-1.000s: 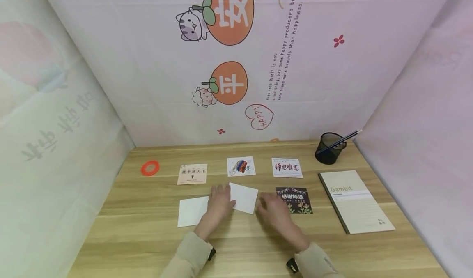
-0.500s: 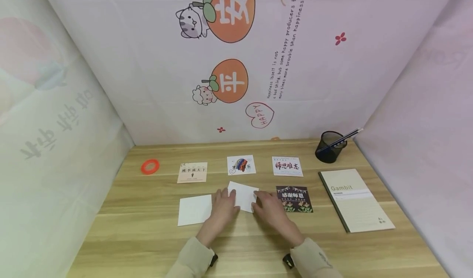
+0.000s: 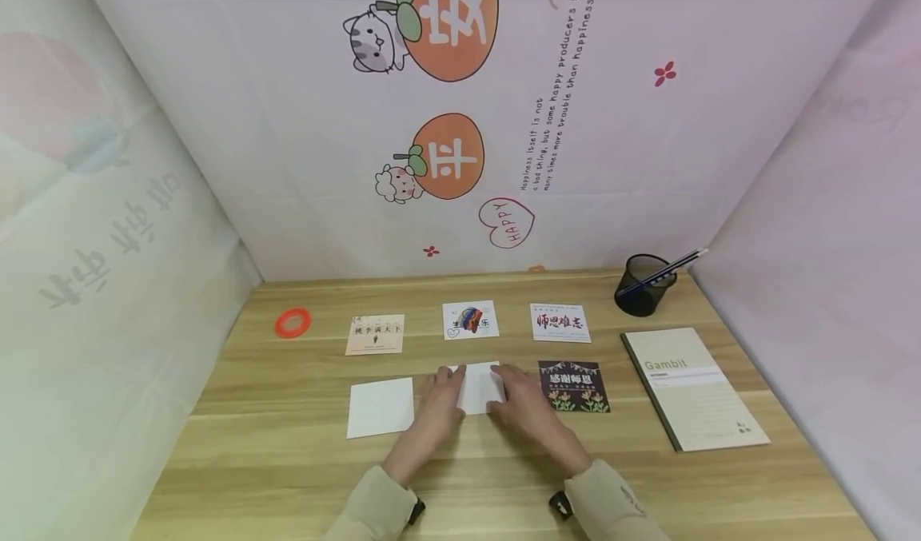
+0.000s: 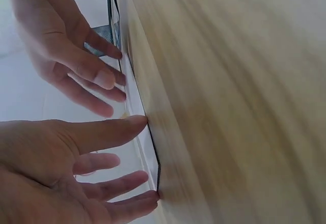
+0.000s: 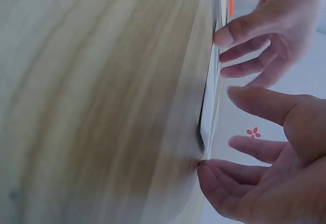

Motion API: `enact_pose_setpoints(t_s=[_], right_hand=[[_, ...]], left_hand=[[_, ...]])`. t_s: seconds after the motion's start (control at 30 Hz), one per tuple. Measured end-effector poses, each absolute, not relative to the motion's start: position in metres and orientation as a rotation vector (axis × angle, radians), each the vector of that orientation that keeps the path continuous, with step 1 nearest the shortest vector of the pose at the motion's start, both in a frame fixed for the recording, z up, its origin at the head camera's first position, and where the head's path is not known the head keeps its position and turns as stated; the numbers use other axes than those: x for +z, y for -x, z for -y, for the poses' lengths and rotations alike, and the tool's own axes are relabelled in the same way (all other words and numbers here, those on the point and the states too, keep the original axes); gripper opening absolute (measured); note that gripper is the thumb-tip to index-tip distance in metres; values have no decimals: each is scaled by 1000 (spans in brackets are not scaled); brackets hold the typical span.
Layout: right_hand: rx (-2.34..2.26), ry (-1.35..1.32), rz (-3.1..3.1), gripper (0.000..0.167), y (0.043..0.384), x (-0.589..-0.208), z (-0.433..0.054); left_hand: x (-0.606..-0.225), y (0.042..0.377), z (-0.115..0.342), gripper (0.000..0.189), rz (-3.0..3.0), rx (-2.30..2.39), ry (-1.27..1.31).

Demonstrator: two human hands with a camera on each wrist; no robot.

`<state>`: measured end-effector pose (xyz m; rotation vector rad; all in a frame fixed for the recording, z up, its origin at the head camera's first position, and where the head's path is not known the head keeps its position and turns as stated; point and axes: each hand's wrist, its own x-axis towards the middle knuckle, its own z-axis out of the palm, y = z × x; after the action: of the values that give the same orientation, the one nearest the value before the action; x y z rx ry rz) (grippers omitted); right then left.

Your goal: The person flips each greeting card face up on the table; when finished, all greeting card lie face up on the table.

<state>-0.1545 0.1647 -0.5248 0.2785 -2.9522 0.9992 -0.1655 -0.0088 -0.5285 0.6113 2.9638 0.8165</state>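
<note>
A blank white card (image 3: 480, 389) lies on the wooden table between both hands, its edges now nearly square to the table. My left hand (image 3: 436, 407) touches its left side with fairly straight fingers, and the left wrist view shows that thumb (image 4: 130, 127) right at the card's edge. At the opposite side, my right hand (image 3: 528, 407) has its fingers at the edge, relaxed; its fingertips (image 5: 206, 170) meet the card's corner in the right wrist view. Another blank white card (image 3: 380, 407) lies left of the left hand. A dark card with flowers (image 3: 574, 387) lies right of the right hand.
Behind, a beige card (image 3: 375, 335), a card with a colourful drawing (image 3: 471, 320) and a card with red lettering (image 3: 560, 323) form a row. An orange-red ring (image 3: 293, 324) lies far left. At right are a notebook (image 3: 694, 389) and a black mesh cup (image 3: 633, 299) holding pencils.
The card between the hands has turned from a slant to nearly straight. The right hand has come in to the card's right edge, and the left hand has shifted slightly right, uncovering the other blank card.
</note>
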Motion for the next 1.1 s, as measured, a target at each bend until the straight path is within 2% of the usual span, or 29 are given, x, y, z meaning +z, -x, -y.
enact_pose_setpoints(t_s=[0.27, 0.63, 0.97, 1.1], right_hand=[[860, -223, 3025, 72, 154, -526, -162], [866, -276, 2964, 69, 154, -528, -164], [910, -407, 2853, 65, 156, -531, -165], [887, -452, 2829, 59, 154, -529, -166]], left_hand=[[-525, 162, 8, 70, -2947, 829, -567], [-526, 161, 10, 57, -2990, 699, -560], [-531, 162, 9, 69, -3010, 729, -543], [-531, 161, 9, 71, -3009, 726, -531]])
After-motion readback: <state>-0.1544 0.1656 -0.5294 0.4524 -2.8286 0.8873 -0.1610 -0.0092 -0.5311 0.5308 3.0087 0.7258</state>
